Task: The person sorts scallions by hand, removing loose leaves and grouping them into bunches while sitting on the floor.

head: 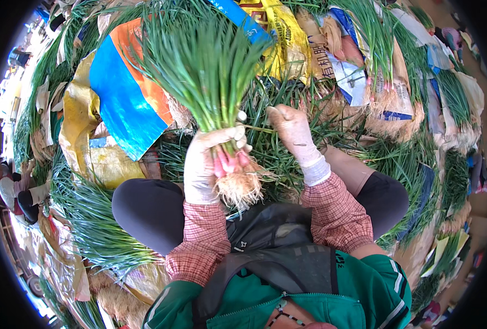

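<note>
My left hand (204, 160), in a pale glove, grips a bunch of green onions (210, 82) just above the pink bulbs (230, 162). The long green leaves fan upward and look slightly blurred, while tangled pale roots (240, 189) hang below the fist. Level with that bunch, to its right, my gloved right hand (290, 125) is curled closed. A thin yellowish leaf (262, 128) stretches from the bunch to the right hand, its end hidden at the fingers. Loose green leaves (268, 160) lie beneath both hands, before my crossed legs.
A blue and orange sheet (128, 94) and a yellow sack (81, 111) lie at the left. Onion bundles (385, 74) rest on printed sacks at upper right. More onion leaves (99, 222) spread beside my left knee. Another person (19, 193) sits at the far left.
</note>
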